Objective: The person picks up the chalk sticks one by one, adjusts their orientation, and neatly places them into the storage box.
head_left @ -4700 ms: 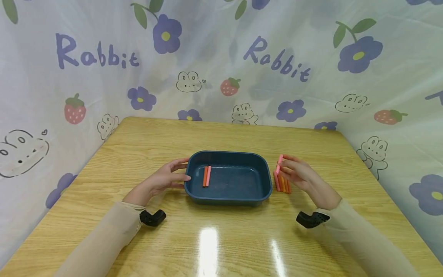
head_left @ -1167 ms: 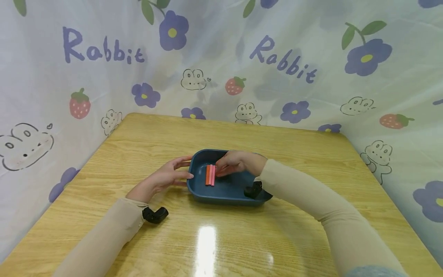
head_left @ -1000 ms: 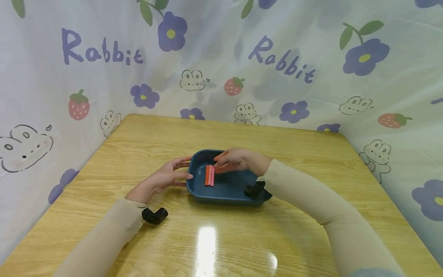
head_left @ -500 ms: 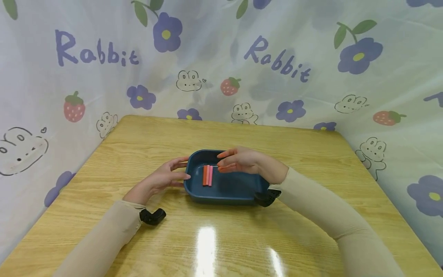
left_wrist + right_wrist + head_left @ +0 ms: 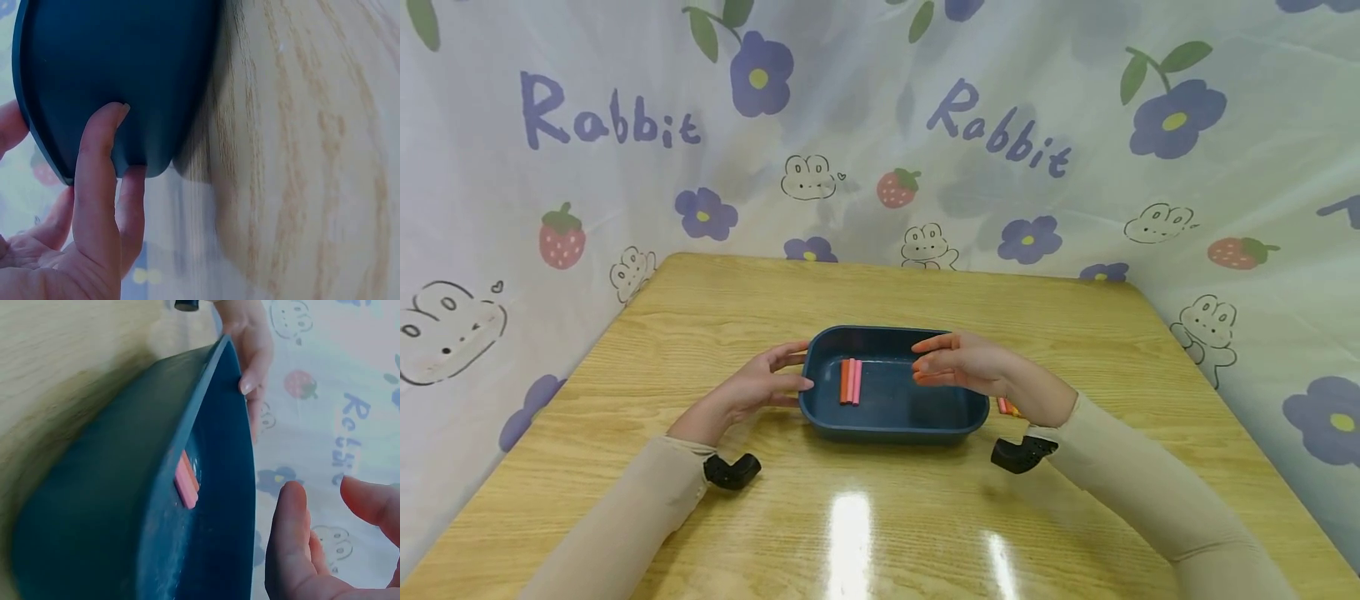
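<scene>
A dark blue rectangular tray (image 5: 895, 435) sits on the table. Inside, toward its left end, three thin chalk-like sticks (image 5: 850, 382) lie side by side, one orange and two pink. My left hand (image 5: 758, 385) rests against the tray's left end with spread fingers. In the left wrist view its fingertips (image 5: 119, 112) touch the outer wall. My right hand (image 5: 973, 365) hovers over the right part of the tray, fingers apart and holding nothing. More sticks (image 5: 1007, 407), pink and orange-yellow, lie on the table just right of the tray, mostly hidden by my right hand and wrist.
The wooden table (image 5: 760, 533) extends all around the tray. A patterned cloth (image 5: 865, 100) hangs behind and along both sides. Black wrist devices (image 5: 1024, 454) stick out from both sleeves.
Earlier my right hand pinched a pink stick right of the tray, then laid it beside the two inside. It has since let go and drawn back rightward. My left hand stays put.
</scene>
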Demonstrator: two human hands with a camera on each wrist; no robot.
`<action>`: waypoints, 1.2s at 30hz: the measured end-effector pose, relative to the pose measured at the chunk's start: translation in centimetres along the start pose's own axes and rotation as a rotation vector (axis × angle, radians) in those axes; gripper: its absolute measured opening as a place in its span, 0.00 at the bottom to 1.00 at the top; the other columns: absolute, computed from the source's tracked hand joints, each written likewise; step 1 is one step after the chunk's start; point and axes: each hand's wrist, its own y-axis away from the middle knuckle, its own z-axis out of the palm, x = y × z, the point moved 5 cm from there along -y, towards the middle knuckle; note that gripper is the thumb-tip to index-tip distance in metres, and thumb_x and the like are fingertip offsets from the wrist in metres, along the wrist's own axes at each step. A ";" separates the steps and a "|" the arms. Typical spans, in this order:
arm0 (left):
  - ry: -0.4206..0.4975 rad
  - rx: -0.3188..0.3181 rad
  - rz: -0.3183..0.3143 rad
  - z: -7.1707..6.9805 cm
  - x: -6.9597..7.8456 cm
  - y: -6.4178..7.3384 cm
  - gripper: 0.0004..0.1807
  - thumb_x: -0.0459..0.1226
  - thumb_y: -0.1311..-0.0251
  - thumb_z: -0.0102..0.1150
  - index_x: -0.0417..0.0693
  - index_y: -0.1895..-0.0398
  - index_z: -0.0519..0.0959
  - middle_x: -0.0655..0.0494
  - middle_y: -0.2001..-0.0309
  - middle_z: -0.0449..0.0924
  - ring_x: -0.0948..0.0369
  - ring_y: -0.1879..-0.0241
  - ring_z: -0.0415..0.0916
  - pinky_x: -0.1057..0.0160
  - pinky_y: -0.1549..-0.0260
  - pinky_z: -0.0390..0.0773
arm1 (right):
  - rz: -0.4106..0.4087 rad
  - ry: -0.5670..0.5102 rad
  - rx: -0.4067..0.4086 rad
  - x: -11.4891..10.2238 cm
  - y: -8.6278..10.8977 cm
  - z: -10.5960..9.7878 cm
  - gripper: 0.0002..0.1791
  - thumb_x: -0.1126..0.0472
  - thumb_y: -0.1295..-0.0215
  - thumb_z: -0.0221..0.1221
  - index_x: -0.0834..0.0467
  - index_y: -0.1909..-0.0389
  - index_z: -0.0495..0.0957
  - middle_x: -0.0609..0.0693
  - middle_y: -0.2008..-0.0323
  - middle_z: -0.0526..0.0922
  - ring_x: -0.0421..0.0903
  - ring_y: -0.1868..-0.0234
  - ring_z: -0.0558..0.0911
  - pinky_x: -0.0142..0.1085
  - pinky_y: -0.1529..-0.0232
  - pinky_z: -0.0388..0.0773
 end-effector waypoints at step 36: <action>-0.008 0.029 -0.023 -0.1 -0.2 -0.2 0.42 0.30 0.44 0.61 0.45 0.28 0.51 0.38 0.32 0.49 0.46 0.48 0.72 0.50 0.56 0.78 | -0.068 -0.023 0.202 5.0 6.9 -8.4 0.35 0.67 0.33 0.53 0.78 0.35 0.46 0.53 0.51 0.73 0.44 0.53 0.78 0.35 0.48 0.74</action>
